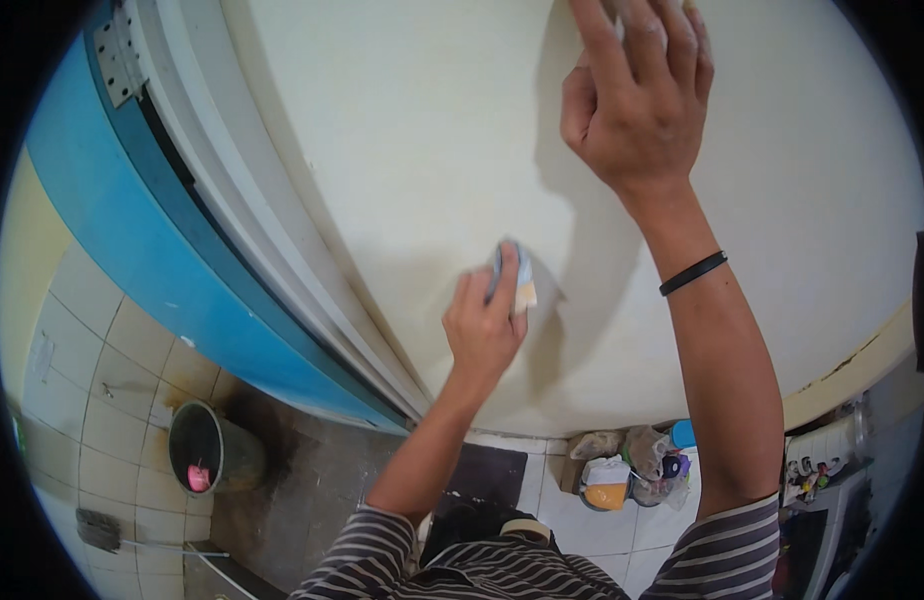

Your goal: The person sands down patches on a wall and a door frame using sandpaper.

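Cream wall [412,150]: painted, smooth, fills the upper centre of the view; both of your hands work against it.
Left hand [485,325]: your fingers are closed around a small pad, pressing it to the wall at mid-height.
Pad [522,285]: grey-blue with a pale tan edge, held upright against the wall; only its top and right edge show past your fingers.
Right hand [637,85]: raised well above the left, fingers together and laid flat on the wall. What lies under the fingertips cannot be told.
Wristband [694,272]: black, thin, on your right forearm.
Door frame [232,200]: white mouldings with a blue strip beside them, left of the wall.
Bucket [207,450]: dark, round, on the tiled floor at lower left, a pink item inside.
Clutter [632,470]: bags and small containers on the floor just below the wall.
Sleeves [727,555]: striped, at the lower edge.
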Available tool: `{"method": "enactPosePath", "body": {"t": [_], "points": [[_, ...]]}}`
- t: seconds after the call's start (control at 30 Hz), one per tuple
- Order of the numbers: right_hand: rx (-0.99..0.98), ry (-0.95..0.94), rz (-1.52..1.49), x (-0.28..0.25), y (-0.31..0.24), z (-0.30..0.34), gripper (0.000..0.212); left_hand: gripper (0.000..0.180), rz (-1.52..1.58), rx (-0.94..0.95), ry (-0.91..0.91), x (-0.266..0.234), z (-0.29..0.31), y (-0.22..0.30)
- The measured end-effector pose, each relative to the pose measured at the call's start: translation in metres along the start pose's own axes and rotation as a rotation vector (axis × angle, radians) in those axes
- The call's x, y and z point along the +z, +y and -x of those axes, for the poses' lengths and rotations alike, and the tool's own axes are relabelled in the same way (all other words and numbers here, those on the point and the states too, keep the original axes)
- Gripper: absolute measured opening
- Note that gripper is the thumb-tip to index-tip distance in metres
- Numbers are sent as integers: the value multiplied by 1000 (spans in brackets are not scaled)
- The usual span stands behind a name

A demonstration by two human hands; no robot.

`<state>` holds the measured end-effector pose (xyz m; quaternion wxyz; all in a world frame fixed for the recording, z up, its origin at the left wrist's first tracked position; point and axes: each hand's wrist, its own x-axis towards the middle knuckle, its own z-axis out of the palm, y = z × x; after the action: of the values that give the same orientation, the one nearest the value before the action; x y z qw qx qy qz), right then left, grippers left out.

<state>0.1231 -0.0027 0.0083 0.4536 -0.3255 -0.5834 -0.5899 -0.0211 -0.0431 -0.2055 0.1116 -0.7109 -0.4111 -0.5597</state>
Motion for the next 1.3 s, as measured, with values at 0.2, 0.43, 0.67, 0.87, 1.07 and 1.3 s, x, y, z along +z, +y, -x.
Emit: {"method": "enactPosePath", "body": {"t": [0.2, 0.43, 0.67, 0.87, 1.07, 1.3], "points": [[7, -9, -15, -1, 0, -1, 54, 80, 42, -32, 21, -7, -13, 4], [45, -119, -18, -11, -11, -9, 52, 77, -17, -10, -60, 6, 28, -13], [38, -30, -39, -4, 0, -2, 50, 73, -13, 44, -13, -2, -4, -9], [35, -45, -41, -2, -1, -2, 48, 72, -41, 92, -8, 4, 12, -13], [43, -30, -48, -4, -3, -5, 47, 72, -49, 77, -29, 3, 21, -14], [30, -138, 31, -13, -3, -6, 47, 71, -34, 124, -8, -3, -6, -10]]}}
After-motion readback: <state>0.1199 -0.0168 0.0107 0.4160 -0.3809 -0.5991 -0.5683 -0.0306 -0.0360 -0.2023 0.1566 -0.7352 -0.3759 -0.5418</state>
